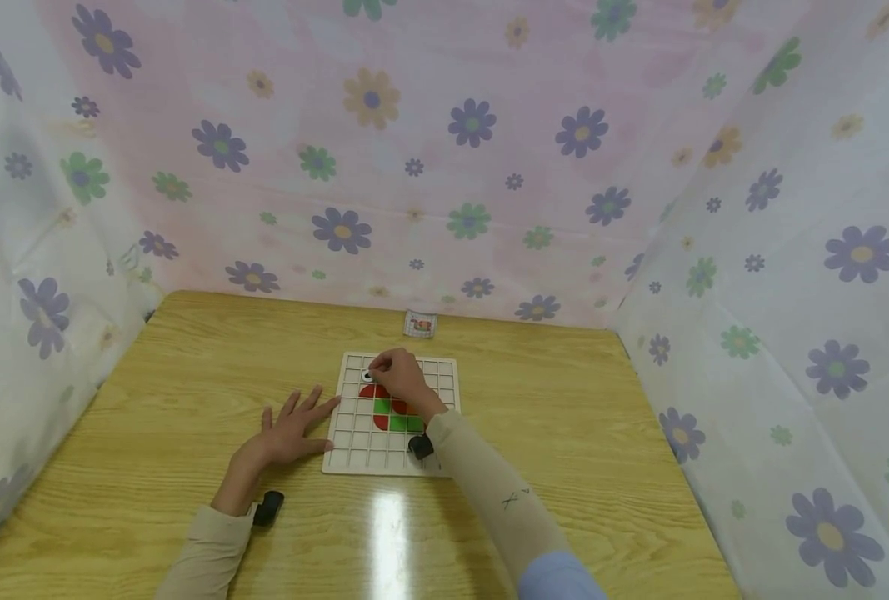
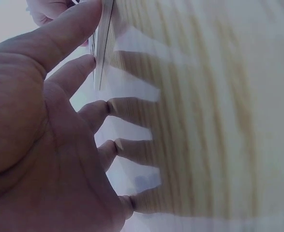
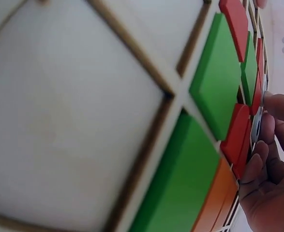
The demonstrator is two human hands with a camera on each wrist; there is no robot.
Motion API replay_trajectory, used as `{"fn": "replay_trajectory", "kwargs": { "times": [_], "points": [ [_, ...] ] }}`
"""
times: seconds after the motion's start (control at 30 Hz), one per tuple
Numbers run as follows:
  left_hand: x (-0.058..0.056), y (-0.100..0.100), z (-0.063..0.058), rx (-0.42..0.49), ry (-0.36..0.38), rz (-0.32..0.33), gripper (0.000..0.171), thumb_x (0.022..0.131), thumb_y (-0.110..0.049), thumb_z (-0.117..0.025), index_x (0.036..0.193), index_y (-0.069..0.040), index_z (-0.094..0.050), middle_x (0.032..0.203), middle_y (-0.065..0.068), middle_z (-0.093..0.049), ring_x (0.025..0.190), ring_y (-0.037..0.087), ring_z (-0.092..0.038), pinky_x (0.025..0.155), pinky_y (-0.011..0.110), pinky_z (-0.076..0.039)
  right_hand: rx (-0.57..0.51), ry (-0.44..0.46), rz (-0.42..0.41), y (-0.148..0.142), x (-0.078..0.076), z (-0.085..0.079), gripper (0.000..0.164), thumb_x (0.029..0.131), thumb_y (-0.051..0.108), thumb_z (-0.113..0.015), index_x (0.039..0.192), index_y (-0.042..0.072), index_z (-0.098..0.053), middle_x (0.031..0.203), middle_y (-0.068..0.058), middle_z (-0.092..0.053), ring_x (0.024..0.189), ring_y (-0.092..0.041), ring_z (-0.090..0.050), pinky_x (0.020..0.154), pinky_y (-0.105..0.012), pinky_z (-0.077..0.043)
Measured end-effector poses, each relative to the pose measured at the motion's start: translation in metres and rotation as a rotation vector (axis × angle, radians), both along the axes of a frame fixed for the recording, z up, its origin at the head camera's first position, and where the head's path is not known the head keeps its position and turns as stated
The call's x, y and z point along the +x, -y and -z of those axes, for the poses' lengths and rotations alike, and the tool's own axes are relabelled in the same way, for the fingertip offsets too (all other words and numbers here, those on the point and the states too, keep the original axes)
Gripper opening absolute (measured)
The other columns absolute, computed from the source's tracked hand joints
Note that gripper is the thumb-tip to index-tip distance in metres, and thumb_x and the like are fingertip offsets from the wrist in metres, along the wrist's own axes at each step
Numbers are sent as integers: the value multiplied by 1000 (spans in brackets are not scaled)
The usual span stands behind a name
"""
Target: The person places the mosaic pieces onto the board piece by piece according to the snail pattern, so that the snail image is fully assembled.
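A pale board with a square grid (image 1: 357, 440) lies on the wooden table. Near its upper left, my right hand (image 1: 407, 382) pinches a small white tile with a black dot (image 1: 367, 376), like an eye, at the board's surface. Below that hand sit red tiles (image 1: 369, 390) and green tiles (image 1: 382, 407) in the grid; an orange tile (image 3: 213, 200) shows in the right wrist view. With fingers spread, my left hand (image 1: 288, 437) rests at the board's left side, its thumb and index finger at the edge. My right hand and forearm hide part of the board.
Behind the board, a small printed card (image 1: 420, 324) lies by the back edge of the wooden table (image 1: 549, 433). Flower-patterned sheets (image 1: 429, 167) enclose the table at the back and both sides. Each wrist carries a black camera (image 1: 268, 508).
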State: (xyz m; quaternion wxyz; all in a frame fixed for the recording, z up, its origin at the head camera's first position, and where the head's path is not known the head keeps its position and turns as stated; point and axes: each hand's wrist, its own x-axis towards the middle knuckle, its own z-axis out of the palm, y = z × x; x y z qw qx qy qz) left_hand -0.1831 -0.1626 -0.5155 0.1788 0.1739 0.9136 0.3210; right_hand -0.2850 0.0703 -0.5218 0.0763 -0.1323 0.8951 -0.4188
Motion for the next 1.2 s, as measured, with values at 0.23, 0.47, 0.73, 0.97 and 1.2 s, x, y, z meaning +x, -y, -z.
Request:
{"fn": "replay_trajectory", "kwargs": {
  "times": [0.23, 0.47, 0.73, 0.97, 1.2],
  "points": [
    [-2, 4, 0, 4, 0, 29, 76, 97, -38, -68, 159, -12, -34, 167, 27, -8, 149, 59, 4, 104, 85, 8, -33, -1, -50, -1, -3, -3, 15, 100, 8, -64, 105, 3, -77, 98, -11, -73, 84, -18, -66, 74, -29, -55],
    [-2, 9, -1, -7, -10, 41, 74, 99, -40, -65, 160, -11, -32, 167, 28, -8, 149, 59, 4, 104, 84, 9, -68, -46, -58, -3, -3, -12, 18, 101, 7, -63, 112, 0, -75, 101, -13, -71, 79, -17, -62, 69, -27, -52],
    [1, 11, -1, 10, -19, 34, 71, 100, -38, -62, 160, -13, -33, 167, 29, -8, 149, 60, 4, 104, 84, 11, -167, -80, -55, -17, 2, -15, 18, 100, 10, -65, 110, -1, -76, 100, -12, -72, 77, -13, -60, 68, -24, -50],
    [-1, 12, 0, -2, -36, 33, 71, 101, -41, -61, 160, -14, -33, 167, 28, -9, 149, 59, 2, 104, 85, 9, -231, -126, -3, -38, 16, -20, 21, 101, 10, -64, 112, -5, -74, 105, -15, -73, 89, -22, -64, 82, -31, -54],
    [-7, 12, -3, -16, -44, 12, 65, 104, -38, -56, 160, -11, -34, 167, 27, -14, 149, 59, -3, 104, 86, 1, -250, -179, 71, -75, 33, -29, 25, 103, 14, -62, 119, -4, -72, 112, -17, -71, 98, -31, -65, 82, -32, -54]
  ]
}}
